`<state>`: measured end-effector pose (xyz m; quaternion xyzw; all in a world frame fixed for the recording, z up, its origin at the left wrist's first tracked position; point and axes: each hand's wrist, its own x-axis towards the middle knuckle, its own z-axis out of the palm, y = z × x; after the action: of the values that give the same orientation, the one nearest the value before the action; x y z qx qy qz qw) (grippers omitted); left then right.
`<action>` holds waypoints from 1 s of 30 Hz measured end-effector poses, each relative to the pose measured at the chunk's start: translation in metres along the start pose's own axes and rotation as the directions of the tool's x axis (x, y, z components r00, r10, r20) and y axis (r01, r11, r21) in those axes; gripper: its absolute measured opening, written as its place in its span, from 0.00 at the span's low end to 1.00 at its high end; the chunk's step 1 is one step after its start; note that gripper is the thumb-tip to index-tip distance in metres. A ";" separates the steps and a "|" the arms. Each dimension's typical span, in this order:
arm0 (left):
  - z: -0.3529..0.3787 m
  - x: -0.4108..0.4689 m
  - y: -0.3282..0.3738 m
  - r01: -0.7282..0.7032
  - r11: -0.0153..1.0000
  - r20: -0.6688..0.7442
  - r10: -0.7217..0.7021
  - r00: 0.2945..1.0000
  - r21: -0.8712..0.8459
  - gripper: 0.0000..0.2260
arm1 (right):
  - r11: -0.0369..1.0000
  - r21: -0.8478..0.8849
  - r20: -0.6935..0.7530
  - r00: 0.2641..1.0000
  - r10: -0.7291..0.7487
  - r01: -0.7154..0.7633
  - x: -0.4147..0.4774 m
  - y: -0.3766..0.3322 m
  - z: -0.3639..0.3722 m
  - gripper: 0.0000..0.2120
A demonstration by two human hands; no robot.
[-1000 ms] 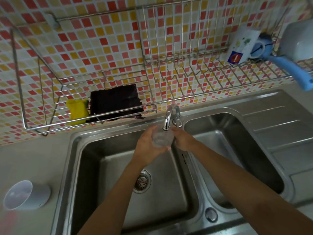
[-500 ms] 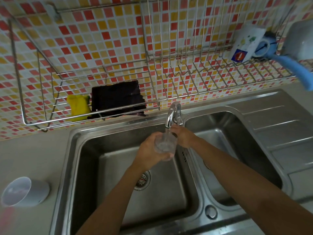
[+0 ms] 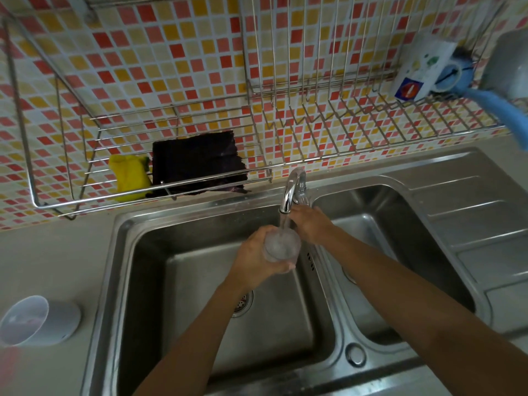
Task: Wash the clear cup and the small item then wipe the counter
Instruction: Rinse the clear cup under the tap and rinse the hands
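My left hand [image 3: 257, 257] grips the clear cup [image 3: 281, 247] over the left sink basin [image 3: 200, 281], mouth up, right under the faucet [image 3: 291, 190]. Water runs from the spout into the cup. Behind the cup, my right hand [image 3: 311, 225] is at the faucet's base; whether its fingers hold the handle I cannot tell. A small white cup [image 3: 34, 320] lies on its side on the grey counter [image 3: 51, 258] at the far left. A dark cloth [image 3: 197, 162] and a yellow sponge [image 3: 130, 177] sit in the wire rack [image 3: 71, 204] on the wall.
The right basin [image 3: 385, 224] and ribbed drainboard [image 3: 480, 230] lie to the right. A dish rack above holds a white mug [image 3: 420, 70], a blue-handled item [image 3: 491, 107] and a metal pot [image 3: 511, 64]. Mosaic tiles cover the wall.
Water has started flowing from the faucet into the cup. My left hand lowered the cup slightly under the spout. My right hand stayed at the faucet.
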<state>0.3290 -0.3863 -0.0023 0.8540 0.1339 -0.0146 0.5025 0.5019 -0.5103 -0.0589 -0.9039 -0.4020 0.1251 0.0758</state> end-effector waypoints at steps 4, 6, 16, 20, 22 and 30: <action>-0.009 -0.003 -0.006 0.014 1.000 -0.042 -0.015 0.999 -0.021 0.34 | 0.980 0.184 -0.116 0.988 0.104 -0.081 0.019 -0.009 -0.015 0.13; -0.012 -0.005 -0.011 0.034 0.998 -0.082 -0.038 0.996 -0.047 0.35 | 0.950 0.289 -0.230 0.954 0.193 -0.122 0.018 -0.003 -0.016 0.09; -0.002 -0.006 -0.015 0.046 0.997 -0.052 -0.049 0.997 -0.057 0.35 | 0.772 0.608 -0.365 0.797 0.481 -0.187 -0.036 0.003 -0.003 0.14; 0.000 -0.005 -0.011 0.016 0.999 -0.072 -0.018 0.997 -0.040 0.36 | 0.821 0.536 -0.393 0.803 0.448 -0.196 -0.089 -0.016 0.046 0.20; 0.000 -0.005 -0.010 0.003 0.999 -0.059 -0.005 0.998 -0.037 0.36 | 0.852 0.459 -0.338 0.837 0.430 -0.253 -0.117 -0.027 0.081 0.25; -0.005 -0.007 -0.008 0.015 1.000 -0.086 -0.016 0.996 -0.008 0.38 | 0.904 0.216 -0.349 0.835 0.424 -0.369 -0.134 -0.036 0.109 0.24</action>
<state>0.3197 -0.3794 -0.0057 0.8511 0.1621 0.0189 0.4990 0.3591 -0.5823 -0.1328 -0.9665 -0.1727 -0.0157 0.1894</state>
